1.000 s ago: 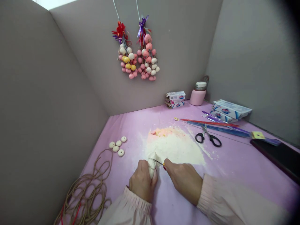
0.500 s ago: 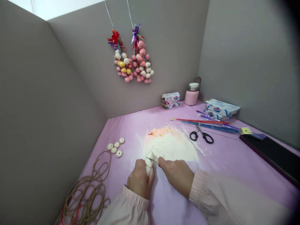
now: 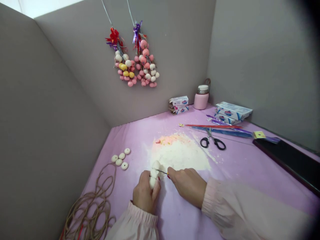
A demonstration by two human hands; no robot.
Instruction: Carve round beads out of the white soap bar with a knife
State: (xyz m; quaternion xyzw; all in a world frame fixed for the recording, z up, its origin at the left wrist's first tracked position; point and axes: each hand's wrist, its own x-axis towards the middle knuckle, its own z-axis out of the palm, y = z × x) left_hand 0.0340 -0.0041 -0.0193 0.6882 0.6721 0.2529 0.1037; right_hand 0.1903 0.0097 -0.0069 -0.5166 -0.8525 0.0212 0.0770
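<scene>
My left hand (image 3: pixel 144 195) is closed round a white soap bar (image 3: pixel 153 172) that stands on the purple tablecloth (image 3: pixel 240 170). My right hand (image 3: pixel 188 185) pinches a small knife (image 3: pixel 161 171) whose thin blade touches the soap near its top. Just beyond the soap spreads a heap of white and pinkish soap shavings (image 3: pixel 178 153). Several carved white soap beads (image 3: pixel 120 158) lie to the left.
Coiled brown rope (image 3: pixel 93 206) lies at the near left. Black scissors (image 3: pixel 212 141), coloured ribbons (image 3: pixel 220 128), soap boxes (image 3: pixel 233 111), a pink flask (image 3: pixel 201 97) and a black tray (image 3: pixel 287 160) are at the right. Two bead bunches (image 3: pixel 135 61) hang on the grey partition.
The view has shifted, so everything sits further left in the frame. My hands keep the same hold, with the blade still against the soap's top.
</scene>
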